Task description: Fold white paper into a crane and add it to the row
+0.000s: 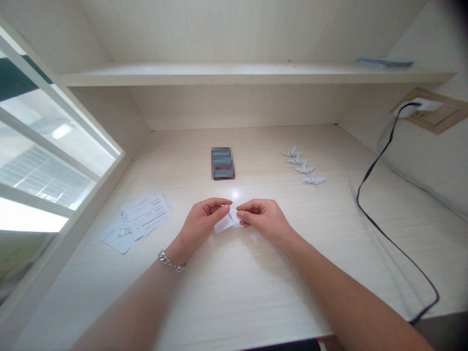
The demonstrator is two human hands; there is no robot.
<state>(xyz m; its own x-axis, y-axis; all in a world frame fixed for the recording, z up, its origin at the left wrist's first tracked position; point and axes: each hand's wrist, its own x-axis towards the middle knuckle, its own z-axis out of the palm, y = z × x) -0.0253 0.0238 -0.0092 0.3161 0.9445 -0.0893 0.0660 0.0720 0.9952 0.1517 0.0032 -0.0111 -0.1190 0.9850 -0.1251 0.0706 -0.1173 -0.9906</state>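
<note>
Between my two hands is a small piece of white folded paper (pixel 224 224), held just above the pale desk. My left hand (pixel 208 214), with a chain bracelet on its wrist, pinches the paper's upper left part between thumb and fingers. From the other side, my right hand (pixel 263 217) is closed on its right edge. The fingertips hide part of the folds. Beyond the right hand, several folded paper cranes (pixel 304 168) stand in a slanting row. A dark, blurred-out rectangular object (pixel 223 163) lies straight ahead of the hands.
Loose printed paper sheets (pixel 146 217) overlap on the left of the desk (pixel 226 292). A black cable (pixel 380 229) runs from the wall socket (pixel 435 111) down the right side. A shelf (pixel 256 78) crosses above the back. A barred window (pixel 54 141) is at the left.
</note>
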